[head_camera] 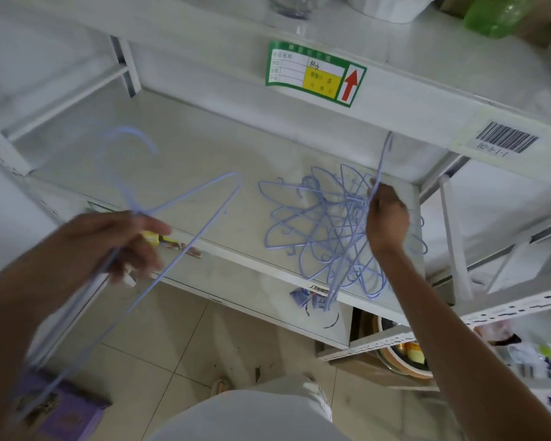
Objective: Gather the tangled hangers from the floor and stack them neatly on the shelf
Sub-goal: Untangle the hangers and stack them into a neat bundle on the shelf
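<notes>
**Both hands on hangers at the shelf**

Right hand: closed in a fist round a bundle of thin blue wire hangers, knuckles toward the camera, wrist bent up, forearm running in from the lower right. The grip sits near the top of the bundle. One wire end sticks up past the fist toward the underside of the upper shelf beam. The rest of the bundle is a tangle spreading left and down from the fist, lying on the right part of the middle shelf board, with some loops hanging over the board's front edge.

Left hand: motion-blurred, fingers curled shut round a separate hanger set. Can't tell how many wires are in it. Hook end points up and away over the left part of the shelf; the long straight sides run from the hand down to the lower left, out past the shelf front and above the floor. Forearm comes in from the left edge. This set is clear of the tangle; the two are well apart.

Shelf: white metal rack. The middle board holds only the tangle. Upper beam has a green label with a red arrow and a barcode sticker further right.

On the tiled floor: a purple box at lower left. Bowls sit low at the right, under the rack.
</notes>
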